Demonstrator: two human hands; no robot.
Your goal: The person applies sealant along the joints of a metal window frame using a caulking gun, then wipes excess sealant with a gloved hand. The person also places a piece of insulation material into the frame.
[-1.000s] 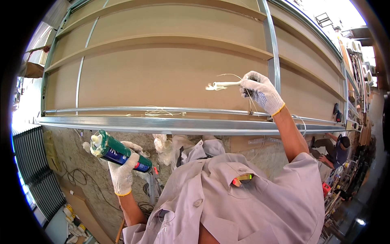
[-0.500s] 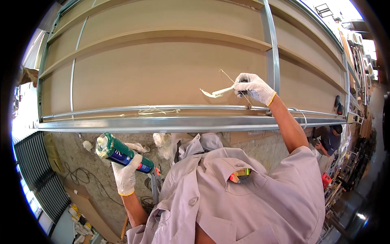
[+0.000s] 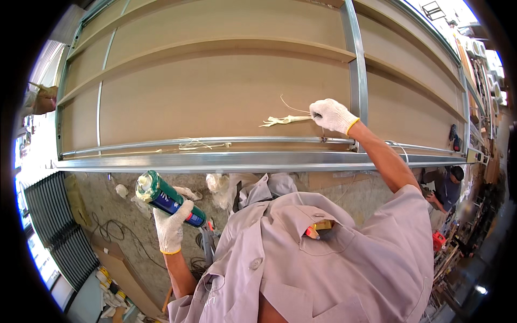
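Observation:
My left hand [image 3: 169, 228], in a white knit glove with a yellow cuff, is closed around the lower part of a green and blue sealant cartridge [image 3: 170, 199]. The cartridge tilts up to the left, its tip smeared with cream sealant. My right hand [image 3: 333, 115], also gloved, pinches a thin, cream-coloured piece [image 3: 288, 120] with ragged strands at its far end. It may be a nozzle coated in sealant, but I cannot tell. A fine curved strand rises beside it. This hand is over the brown panel [image 3: 215, 97], just left of a metal upright [image 3: 357, 86].
A metal rail [image 3: 226, 162] runs along the panel's near edge, with sealant strands [image 3: 202, 144] on the thin bar behind it. Below lie a cable [image 3: 116, 229], plastic wrapping [image 3: 217, 184] and cardboard [image 3: 126, 274]. A person [image 3: 445, 188] crouches at the right beyond my arm.
The cream piece has turned more level, and my right hand has rolled so its back shows more. My left hand and the cartridge have shifted slightly right and up.

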